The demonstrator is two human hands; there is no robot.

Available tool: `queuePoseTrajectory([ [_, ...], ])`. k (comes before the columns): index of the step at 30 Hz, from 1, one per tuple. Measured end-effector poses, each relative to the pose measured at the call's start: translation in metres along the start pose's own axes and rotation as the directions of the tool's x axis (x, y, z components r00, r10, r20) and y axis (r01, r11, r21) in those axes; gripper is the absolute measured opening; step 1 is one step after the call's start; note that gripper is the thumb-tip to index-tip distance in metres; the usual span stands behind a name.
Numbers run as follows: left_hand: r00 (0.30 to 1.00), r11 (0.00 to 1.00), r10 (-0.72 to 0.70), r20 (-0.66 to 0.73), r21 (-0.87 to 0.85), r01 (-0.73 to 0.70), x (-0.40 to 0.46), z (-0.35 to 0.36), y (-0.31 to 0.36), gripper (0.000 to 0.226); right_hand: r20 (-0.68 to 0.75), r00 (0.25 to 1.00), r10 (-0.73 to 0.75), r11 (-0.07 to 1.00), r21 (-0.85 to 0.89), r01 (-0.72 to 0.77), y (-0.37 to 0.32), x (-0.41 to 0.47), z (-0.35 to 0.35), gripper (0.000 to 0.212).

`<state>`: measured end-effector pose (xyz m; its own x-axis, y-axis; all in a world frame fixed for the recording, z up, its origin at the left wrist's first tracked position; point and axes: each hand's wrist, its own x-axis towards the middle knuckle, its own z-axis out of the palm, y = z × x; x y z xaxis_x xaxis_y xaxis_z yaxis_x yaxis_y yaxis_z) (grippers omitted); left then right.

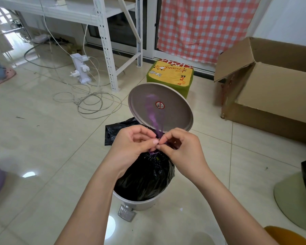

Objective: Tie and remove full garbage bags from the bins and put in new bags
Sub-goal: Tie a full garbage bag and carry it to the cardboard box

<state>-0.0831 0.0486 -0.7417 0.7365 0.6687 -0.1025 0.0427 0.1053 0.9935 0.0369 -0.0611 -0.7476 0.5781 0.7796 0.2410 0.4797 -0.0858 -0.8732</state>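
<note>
A round beige pedal bin [140,204] stands on the tiled floor with its lid [177,110] tipped open behind it. A full black garbage bag [147,175] bulges out of the bin, gathered at the top. A purple drawstring [153,114] runs up from the gathered neck, blurred. My left hand [132,144] and my right hand [182,149] meet above the bag's neck, both pinching the purple drawstring between thumb and fingertips. A flat folded black bag [113,131] lies on the floor behind the bin, to the left.
An open cardboard box [272,96] sits at the right. A green and yellow giraffe stool [171,76] stands behind the bin. White shelving [106,50], a power strip [80,69] and loose cables [88,101] lie at the back left. Another bin lid [293,198] with a black bag is at the right edge.
</note>
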Motion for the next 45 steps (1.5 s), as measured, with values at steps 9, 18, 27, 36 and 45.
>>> queuePoseTrajectory([
  [9,0.992,0.974,0.123,-0.024,0.195,-0.116,-0.006,-0.004,-0.001,0.034,-0.084,0.994,-0.069,0.996,-0.066,0.063,-0.001,-0.006,0.005,0.019],
  [18,0.957,0.956,0.262,-0.125,0.169,-0.240,-0.015,-0.007,-0.008,0.043,0.060,0.978,-0.201,0.974,-0.097,0.206,-0.002,-0.005,0.003,0.022],
  [27,0.942,0.949,0.298,-0.152,0.158,-0.275,-0.017,-0.004,-0.012,0.036,0.264,0.960,-0.096,0.993,0.095,0.073,-0.010,-0.003,-0.004,0.021],
  [36,0.940,0.905,0.330,-0.093,0.315,-0.286,-0.017,-0.002,-0.019,0.031,0.342,0.940,0.004,0.944,0.308,-0.116,-0.001,-0.003,-0.014,0.025],
  [45,0.930,0.901,0.350,-0.115,0.313,-0.301,-0.020,0.002,-0.021,0.029,0.342,0.939,0.014,0.941,0.313,-0.128,0.002,-0.004,-0.014,0.026],
])
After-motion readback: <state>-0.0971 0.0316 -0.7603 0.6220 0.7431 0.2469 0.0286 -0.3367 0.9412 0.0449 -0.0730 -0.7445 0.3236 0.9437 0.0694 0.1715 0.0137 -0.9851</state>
